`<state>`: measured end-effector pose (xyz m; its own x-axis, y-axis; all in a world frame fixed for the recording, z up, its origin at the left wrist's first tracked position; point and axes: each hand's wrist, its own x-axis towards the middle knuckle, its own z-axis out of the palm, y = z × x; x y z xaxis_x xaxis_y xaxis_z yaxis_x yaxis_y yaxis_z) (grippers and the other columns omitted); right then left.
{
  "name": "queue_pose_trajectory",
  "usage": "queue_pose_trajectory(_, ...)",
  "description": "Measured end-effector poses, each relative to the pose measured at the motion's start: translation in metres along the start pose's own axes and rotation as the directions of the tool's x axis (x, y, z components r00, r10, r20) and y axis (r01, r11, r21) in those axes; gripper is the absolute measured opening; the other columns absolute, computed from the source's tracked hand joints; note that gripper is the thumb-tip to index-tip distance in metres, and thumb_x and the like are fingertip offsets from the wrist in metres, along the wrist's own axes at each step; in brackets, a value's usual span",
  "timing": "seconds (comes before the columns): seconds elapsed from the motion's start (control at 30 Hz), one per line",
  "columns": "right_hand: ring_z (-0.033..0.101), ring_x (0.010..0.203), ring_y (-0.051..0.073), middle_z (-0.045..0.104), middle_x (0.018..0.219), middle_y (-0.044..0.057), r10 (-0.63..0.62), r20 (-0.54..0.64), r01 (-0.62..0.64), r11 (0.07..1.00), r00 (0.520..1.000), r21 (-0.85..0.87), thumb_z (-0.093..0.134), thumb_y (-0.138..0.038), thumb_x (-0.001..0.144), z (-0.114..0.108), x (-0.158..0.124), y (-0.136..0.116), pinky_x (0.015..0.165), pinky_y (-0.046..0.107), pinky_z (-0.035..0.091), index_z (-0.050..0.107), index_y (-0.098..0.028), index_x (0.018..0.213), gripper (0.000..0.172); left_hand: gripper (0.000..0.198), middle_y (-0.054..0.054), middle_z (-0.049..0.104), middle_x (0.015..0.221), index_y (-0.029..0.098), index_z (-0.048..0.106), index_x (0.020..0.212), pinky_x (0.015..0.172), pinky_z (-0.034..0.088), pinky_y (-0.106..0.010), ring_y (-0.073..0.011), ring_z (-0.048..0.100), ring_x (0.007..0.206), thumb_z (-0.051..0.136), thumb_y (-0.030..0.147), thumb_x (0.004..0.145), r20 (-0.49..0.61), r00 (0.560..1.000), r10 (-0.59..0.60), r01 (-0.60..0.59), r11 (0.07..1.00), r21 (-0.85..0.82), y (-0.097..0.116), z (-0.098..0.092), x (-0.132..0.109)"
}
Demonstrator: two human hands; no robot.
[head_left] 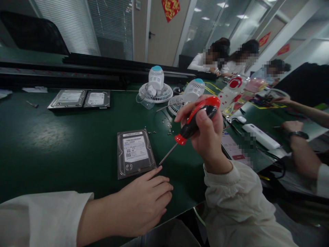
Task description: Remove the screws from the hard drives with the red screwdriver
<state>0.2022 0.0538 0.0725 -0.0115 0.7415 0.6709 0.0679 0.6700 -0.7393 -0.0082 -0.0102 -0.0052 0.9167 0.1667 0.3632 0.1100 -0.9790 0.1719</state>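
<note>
Hard drive [136,153] lies flat, label up, on the green table [84,147], just ahead of the left hand. Right hand [209,142] is wrapped round the red-and-black handle of a screwdriver [191,123], shaft angled down to the drive's near right corner. Left hand [144,199] is palm down, fingers extended, index fingertip by the screwdriver tip; thumb hidden, can't tell if it pinches anything. Hands apart from each other. Loose screws [169,130] sit beyond the drive, two more drives [72,98] side by side farther left.
</note>
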Motion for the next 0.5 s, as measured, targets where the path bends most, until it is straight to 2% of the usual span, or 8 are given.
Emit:
queue_pose_trajectory(0.13,0.061,0.069,0.018,0.065,0.081,-0.001,-0.031,-0.144,0.035,0.999,0.989,0.027,0.056,-0.050,0.099,0.000,0.008,-0.008,0.069,0.037,0.052,0.047,-0.032,0.101,0.021,0.026,-0.008,0.077,0.120,0.011,0.070,0.121,0.128,0.031,-0.047,-0.0252,0.067,0.121,0.059,0.026,0.104,0.000,1.000,-0.005,0.005,1.000,-0.005,0.000,-0.002,0.000)
queue_pose_trajectory(0.23,0.057,0.063,0.018,0.061,0.080,0.000,-0.057,-0.284,0.038,0.997,0.957,-0.072,0.051,-0.057,0.100,-0.006,0.014,-0.014,0.060,0.035,0.045,0.045,-0.031,0.099,0.026,0.026,-0.009,0.077,0.119,0.011,0.070,0.122,0.128,0.032,-0.048,-0.0249,0.068,0.120,0.059,0.025,0.103,0.002,1.000,-0.011,0.011,1.000,-0.010,0.000,-0.001,0.000)
queue_pose_trajectory(0.3,0.057,0.064,0.017,0.062,0.084,0.000,-0.139,-0.323,0.100,0.986,0.936,-0.135,0.051,-0.058,0.101,-0.013,0.011,-0.016,0.059,0.034,0.042,0.046,-0.032,0.100,0.027,0.025,-0.009,0.077,0.119,0.011,0.070,0.122,0.129,0.030,-0.048,-0.0249,0.067,0.121,0.058,0.025,0.104,-0.001,1.000,-0.013,0.013,1.000,-0.020,0.000,0.000,0.000)
queue_pose_trajectory(0.4,0.064,0.076,0.018,0.069,0.098,0.000,-0.313,-0.269,0.233,0.928,0.911,-0.291,0.062,-0.053,0.099,-0.026,-0.012,-0.016,0.066,0.035,0.047,0.049,-0.034,0.107,0.024,0.025,-0.009,0.077,0.120,0.012,0.069,0.122,0.129,0.028,-0.048,-0.0252,0.067,0.123,0.057,0.026,0.105,-0.001,1.000,-0.011,0.011,1.000,-0.028,0.000,0.001,-0.001)
queue_pose_trajectory(0.5,0.070,0.091,0.020,0.073,0.112,0.002,-0.345,-0.040,0.289,0.838,0.938,-0.462,0.074,-0.035,0.093,-0.039,-0.048,-0.012,0.074,0.037,0.056,0.046,-0.036,0.118,0.037,0.026,-0.008,0.076,0.121,0.012,0.069,0.123,0.129,0.029,-0.048,-0.0251,0.066,0.123,0.058,0.026,0.104,-0.004,1.000,-0.011,0.011,1.000,-0.020,0.000,0.002,-0.001)
